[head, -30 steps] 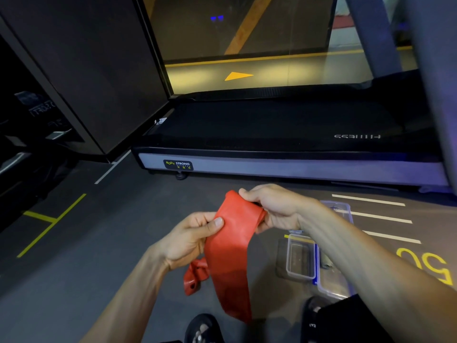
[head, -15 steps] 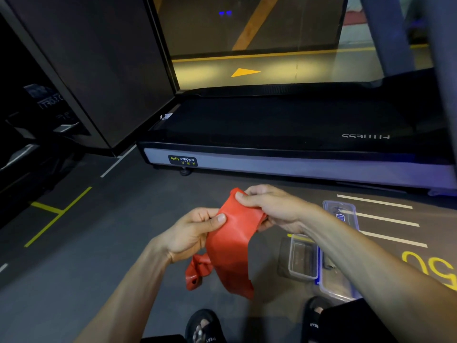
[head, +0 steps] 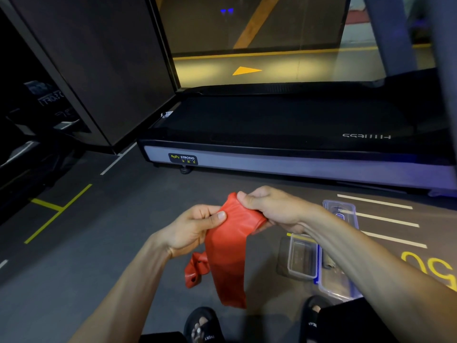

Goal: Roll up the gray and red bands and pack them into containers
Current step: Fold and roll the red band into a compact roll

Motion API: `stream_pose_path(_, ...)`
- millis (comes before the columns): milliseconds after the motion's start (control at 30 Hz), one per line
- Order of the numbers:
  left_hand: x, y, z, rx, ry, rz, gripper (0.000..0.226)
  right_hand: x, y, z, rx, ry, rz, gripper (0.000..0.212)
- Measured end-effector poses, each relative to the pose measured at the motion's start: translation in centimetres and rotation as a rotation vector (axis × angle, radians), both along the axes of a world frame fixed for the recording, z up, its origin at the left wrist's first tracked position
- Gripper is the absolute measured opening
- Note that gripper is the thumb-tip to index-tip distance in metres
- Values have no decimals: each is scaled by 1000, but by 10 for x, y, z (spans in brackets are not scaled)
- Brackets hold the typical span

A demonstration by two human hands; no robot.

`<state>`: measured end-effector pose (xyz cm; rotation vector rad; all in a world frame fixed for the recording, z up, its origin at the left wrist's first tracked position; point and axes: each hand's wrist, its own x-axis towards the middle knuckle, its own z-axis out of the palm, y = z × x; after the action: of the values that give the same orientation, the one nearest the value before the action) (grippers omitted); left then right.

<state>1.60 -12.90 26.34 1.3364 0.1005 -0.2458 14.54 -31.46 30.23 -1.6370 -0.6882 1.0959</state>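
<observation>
The band point(head: 226, 246) is showing a plain, even red, with no print visible. The floor point(head: 81, 256) is looking dark gray, carrying yellow lines on the left, white stripes on the right, and a large yellow numeral at the right edge. The containers point(head: 303, 258) near the right are appearing clear, one with a blue edge. The treadmill point(head: 284, 167) beyond is showing a black deck over a pale gray side panel with a black, yellow and white label. The sandals point(head: 205, 328) nearest are showing black with white lettering.
</observation>
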Motion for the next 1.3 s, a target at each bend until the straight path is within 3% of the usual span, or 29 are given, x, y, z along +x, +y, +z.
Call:
stream_pose_path(267,3,0,-2,12,-6,52,44,0,1,-2,82,-29,-90,30)
stream_pose_path(433,3,-8,-1,6,9,70,23,-1,0,-5,39,-39,-45,26)
stream_pose_path(567,5,-11,-2,10,19,105,44,-2,1,-6,16,-55,-65,28)
stream_pose_path(700,8,-16,2,-16,21,166,34,-1,2,-1,29,-37,-75,31)
stream_pose_path(833,10,-15,3,-4,-17,145,52,0,0,2,9,2,-56,32)
stream_pose_path(1033,10,-24,3,80,-94,178,39,6,-1,-3,-15,207,-50,40)
stream_pose_path(1100,11,-28,1,75,-95,216,35,6,-2,-3,-33,174,-12,41)
stream_pose_path(1200,11,-32,2,41,-85,244,37,2,-2,-3,-51,11,15,25)
stream_pose_path(1300,11,-33,4,6,-93,232,38,3,2,-4,-56,-130,-87,32)
